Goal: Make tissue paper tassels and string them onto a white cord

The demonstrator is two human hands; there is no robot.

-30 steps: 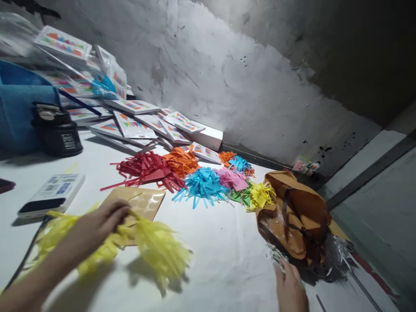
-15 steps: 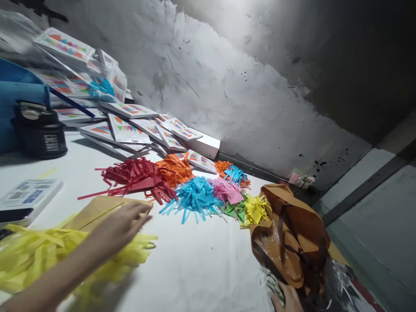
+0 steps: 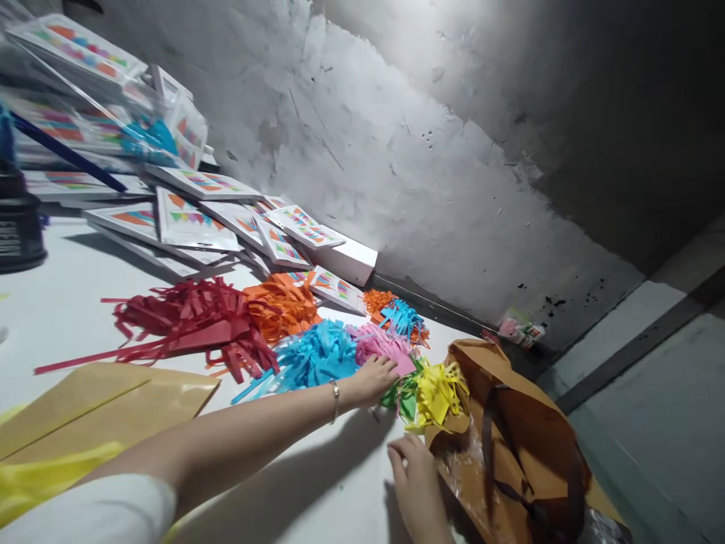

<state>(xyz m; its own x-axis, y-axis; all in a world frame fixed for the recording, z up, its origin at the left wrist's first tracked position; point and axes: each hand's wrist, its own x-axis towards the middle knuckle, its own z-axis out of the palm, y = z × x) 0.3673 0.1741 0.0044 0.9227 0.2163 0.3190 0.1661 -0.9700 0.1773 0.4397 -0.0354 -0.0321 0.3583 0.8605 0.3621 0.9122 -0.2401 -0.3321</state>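
My left hand (image 3: 374, 381) reaches across the table to the bunches of cut paper strips, a bracelet on its wrist. Its fingers are stretched out over the edge of the pink bunch (image 3: 381, 344) and beside the green bunch (image 3: 406, 399); whether they press on the paper I cannot tell. Just below the yellow bunch (image 3: 440, 394) is my right hand (image 3: 416, 480), fingers loosely bent, thumb apart, nothing visible in it. Left of my left hand lie a blue bunch (image 3: 320, 351), an orange bunch (image 3: 283, 306) and a dark red bunch (image 3: 198, 321).
A brown bag (image 3: 532, 431) with dark straps stands at the right. White packs with colourful flag prints (image 3: 195, 221) are heaped at the back left. A tan envelope (image 3: 102, 400) lies at the front left, near a black bottle (image 3: 20, 227). A rough wall (image 3: 368, 143) rises behind.
My left hand has moved right, from the tan envelope to the pink and green bunches. My right hand has left the greyish bundle by the bag and moved up and left. The view has shifted right.
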